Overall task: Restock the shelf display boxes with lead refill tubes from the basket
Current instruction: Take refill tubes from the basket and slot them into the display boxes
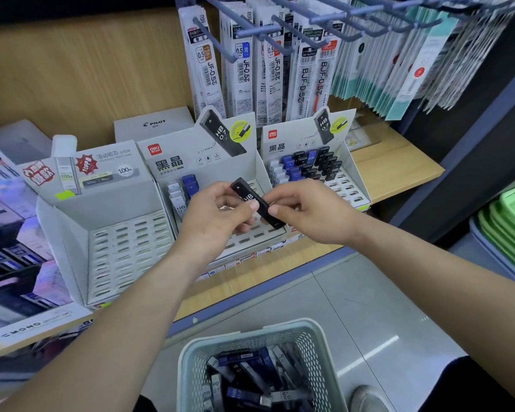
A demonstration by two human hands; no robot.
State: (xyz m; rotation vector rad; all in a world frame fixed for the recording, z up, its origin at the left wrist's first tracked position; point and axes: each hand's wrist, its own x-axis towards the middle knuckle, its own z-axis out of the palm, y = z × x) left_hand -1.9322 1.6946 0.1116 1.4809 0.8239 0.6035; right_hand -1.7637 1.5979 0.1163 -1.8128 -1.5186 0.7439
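- Left hand (214, 215) pinches the middle of a black tube (246, 194) marked HB, thumb on top and fingers curled beneath.
- Right hand (309, 212) pinches the same tube at its lower end.
- The tube is tilted in the air, just above the slotted tray of the middle box (191, 150).
- White and blue tubes (181, 190) stand at the back left of that box.
- The right box (350, 162) holds white, blue and black tubes in its back rows.
- The left box (110, 173) stands beside the middle one on the shelf (399, 168).
- The basket (191, 367) sits below on the floor, with loose tubes (244, 379) lying in it.
- Refill packs (250, 69) hang above the boxes.
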